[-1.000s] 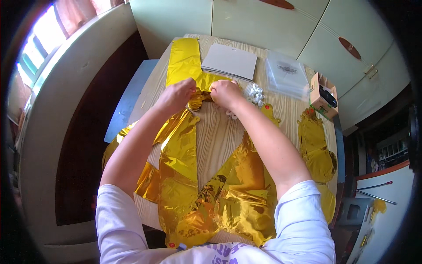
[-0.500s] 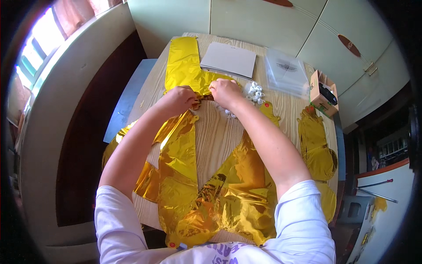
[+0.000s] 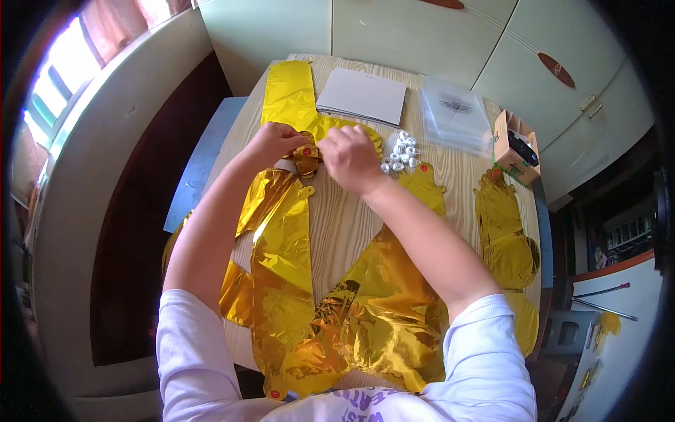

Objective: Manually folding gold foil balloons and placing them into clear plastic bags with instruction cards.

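Observation:
Flat gold foil balloons lie spread over the table. Beyond my hands is an L-shaped gold foil balloon (image 3: pixel 289 98). My left hand (image 3: pixel 273 143) pinches a bunched piece of a gold foil balloon (image 3: pixel 306 160) that has a red dot on it. Close beside that piece, my right hand (image 3: pixel 349 158) is closed, its fingertips at the foil's edge; what they grip is hidden. Several small white ribbon rolls (image 3: pixel 402 152) sit just right of my right hand. A large gold foil balloon (image 3: pixel 383 302) covers the table's near side, under my forearms.
Grey-white sheets or cards (image 3: pixel 362 96) are stacked at the back, beside clear plastic bags (image 3: pixel 455 112). A small open box (image 3: pixel 517 149) with a black object stands at the right corner. Another gold foil balloon (image 3: pixel 500 225) lies along the right edge. Pale cabinets (image 3: pixel 415 42) stand behind.
My right hand has moved slightly left and down, turning its back toward me. The bunched foil at my left hand now shows its red dot, and the white rolls are more exposed.

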Motion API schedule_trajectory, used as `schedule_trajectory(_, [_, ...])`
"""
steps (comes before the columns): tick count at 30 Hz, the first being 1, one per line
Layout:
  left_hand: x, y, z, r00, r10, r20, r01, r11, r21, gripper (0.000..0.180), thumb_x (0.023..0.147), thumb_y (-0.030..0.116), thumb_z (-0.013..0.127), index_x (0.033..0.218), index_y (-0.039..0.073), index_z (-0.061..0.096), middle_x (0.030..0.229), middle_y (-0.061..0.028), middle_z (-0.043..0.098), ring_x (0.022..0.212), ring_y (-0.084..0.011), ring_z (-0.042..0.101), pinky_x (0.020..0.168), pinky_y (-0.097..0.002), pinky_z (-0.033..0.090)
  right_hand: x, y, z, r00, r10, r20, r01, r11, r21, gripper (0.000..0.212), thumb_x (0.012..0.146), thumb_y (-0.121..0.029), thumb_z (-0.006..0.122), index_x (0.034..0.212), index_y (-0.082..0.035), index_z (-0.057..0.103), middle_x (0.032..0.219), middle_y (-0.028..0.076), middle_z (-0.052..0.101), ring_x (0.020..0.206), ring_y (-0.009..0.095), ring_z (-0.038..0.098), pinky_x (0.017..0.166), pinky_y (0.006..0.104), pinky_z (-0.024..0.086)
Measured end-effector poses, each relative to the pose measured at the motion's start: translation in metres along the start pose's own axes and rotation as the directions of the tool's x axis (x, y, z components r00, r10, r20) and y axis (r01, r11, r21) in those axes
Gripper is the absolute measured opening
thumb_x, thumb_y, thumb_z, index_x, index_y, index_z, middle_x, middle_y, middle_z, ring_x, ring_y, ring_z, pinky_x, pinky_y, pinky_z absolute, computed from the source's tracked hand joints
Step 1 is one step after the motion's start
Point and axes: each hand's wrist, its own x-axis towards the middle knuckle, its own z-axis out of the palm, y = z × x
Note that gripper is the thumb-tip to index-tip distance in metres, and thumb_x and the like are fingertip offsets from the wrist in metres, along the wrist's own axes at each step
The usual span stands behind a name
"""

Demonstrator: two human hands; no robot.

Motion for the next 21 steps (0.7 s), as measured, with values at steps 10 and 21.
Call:
schedule_trajectory(10, [0.011, -0.012, -0.001, 0.996, 0.09, 0.012, -0.087, 0.984, -0.158, 0.03, 0.086, 0.026, 0.079, 0.103, 0.002, 0.075, 0.081, -0.0051, 0.07, 0.068, -0.0107, 0.06, 0.063, -0.0285, 0.051, -0.015, -0.027, 0.012, 0.951, 0.04, 0.307, -0.046, 0.999, 0.013, 0.027, 0.091, -0.013, 0.054, 0.107, -0.014, 0.075, 0.113, 0.016, 0.06, 0.114, 0.032, 0.054, 0.099, 0.0445, 0.04])
schedule_trajectory(21, [-0.003, 0.007, 0.013, 0.952, 0.286, -0.108, -0.273, 0.954, 0.122, 0.035, 0.082, 0.024, 0.079, 0.107, 0.0, 0.071, 0.096, -0.0166, 0.073, 0.088, -0.0289, 0.071, 0.08, -0.0379, 0.056, -0.007, -0.036, 0.005, 0.814, 0.245, 0.527, -0.204, 0.97, -0.135, 0.041, 0.095, -0.022, 0.046, 0.128, -0.017, 0.07, 0.137, 0.028, 0.055, 0.145, 0.046, 0.031, 0.125, 0.0557, 0.006])
